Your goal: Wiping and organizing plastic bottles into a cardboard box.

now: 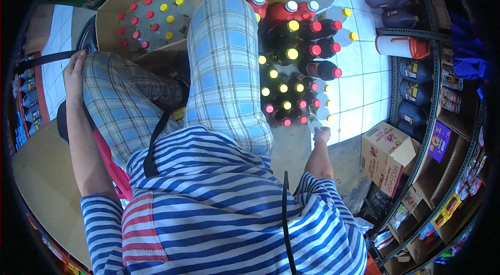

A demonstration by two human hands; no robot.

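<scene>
My right hand [322, 135] is closed around a clear plastic bottle [313, 123] at the near right corner of a group of standing bottles. Beside it stand small dark bottles with red and yellow caps [287, 105], and clear ones with yellow caps [327, 103]. Farther back are larger dark soda bottles [323, 70] and red bottles with white caps [291, 10]. My left hand [76, 67] lies against my left knee, fingers stretched out, and I make out nothing held in it. A black strap [47, 60] runs up to its fingertips.
A cardboard box [112, 21] of clear bottles with red and yellow caps stands ahead on the left. Metal shelving with bottles and packets lines the right side, with an orange-and-white jug [402, 46]. A printed carton [386, 154] sits on the floor before it.
</scene>
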